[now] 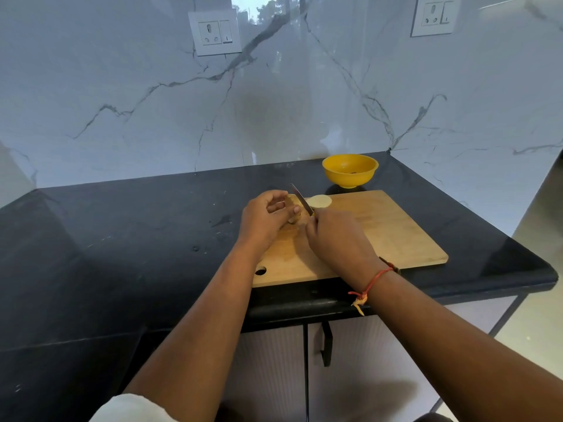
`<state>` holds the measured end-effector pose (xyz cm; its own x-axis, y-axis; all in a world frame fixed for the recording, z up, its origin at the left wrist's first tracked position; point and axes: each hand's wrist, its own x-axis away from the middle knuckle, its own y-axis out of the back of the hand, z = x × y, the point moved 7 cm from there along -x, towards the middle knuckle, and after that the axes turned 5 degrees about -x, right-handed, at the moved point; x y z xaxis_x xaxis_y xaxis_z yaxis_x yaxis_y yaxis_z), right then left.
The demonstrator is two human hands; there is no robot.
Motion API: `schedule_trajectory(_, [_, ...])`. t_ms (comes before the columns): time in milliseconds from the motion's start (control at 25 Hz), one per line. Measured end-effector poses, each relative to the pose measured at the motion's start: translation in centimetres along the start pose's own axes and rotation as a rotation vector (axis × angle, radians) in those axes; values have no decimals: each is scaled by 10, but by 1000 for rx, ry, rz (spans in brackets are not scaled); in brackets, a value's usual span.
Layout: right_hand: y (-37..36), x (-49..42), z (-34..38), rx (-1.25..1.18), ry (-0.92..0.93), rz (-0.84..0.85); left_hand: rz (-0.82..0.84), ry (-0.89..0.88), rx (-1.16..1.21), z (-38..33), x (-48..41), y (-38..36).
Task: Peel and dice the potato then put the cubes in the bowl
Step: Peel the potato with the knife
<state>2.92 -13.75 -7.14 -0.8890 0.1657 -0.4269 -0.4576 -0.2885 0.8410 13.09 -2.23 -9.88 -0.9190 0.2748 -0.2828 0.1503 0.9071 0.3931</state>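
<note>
Wooden board (396, 233) is carrying one slice (319, 201); left hand (265, 219) is clasping the potato (293, 221), right hand (338, 239) is gripping the knife (300, 198); cubing is waiting.

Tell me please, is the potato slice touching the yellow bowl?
Apart. The head view shows the slice on the board, with wood and dark counter between it and the bowl.

Left hand (268, 217), right hand (335, 236): both curled

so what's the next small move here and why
Probably press the knife down through the potato for another cut: the right hand holds its blade beside the potato, which the left hand steadies on the cutting board, and only one pale slice lies cut.
</note>
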Motion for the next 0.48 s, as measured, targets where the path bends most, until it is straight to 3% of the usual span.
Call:
schedule_trajectory(200, [8, 2, 19, 224, 159, 81, -10, -6, -9, 1, 0, 1])
schedule_trajectory(480, [1, -6, 17, 342, 135, 165, -30, -18, -33, 1, -1, 2])
